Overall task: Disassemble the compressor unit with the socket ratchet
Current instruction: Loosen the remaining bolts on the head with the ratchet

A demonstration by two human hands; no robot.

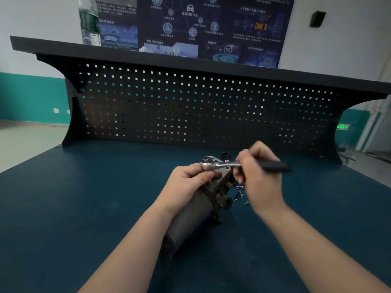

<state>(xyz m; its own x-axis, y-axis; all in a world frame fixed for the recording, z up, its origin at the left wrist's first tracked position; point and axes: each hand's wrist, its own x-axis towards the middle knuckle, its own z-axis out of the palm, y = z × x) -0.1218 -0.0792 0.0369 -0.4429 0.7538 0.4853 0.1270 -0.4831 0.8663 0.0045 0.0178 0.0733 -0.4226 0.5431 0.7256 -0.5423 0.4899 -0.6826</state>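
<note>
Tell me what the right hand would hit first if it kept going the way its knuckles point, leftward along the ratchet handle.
Likely the compressor unit top, just under the ratchet head, then the left hand gripping that housing. The right hand looks slightly above the housing; depth is unclear.

A single head-worn camera looked forward and down from the person's own position, close above the surface (63, 208). Both forearms entered from the bottom edge, and the hands sat just below the frame's centre. The wide lens curved the pegboard (190, 106) and shelf (148, 53) ahead. A wall and poster (211, 24) filled the top. No second view existed.
</note>
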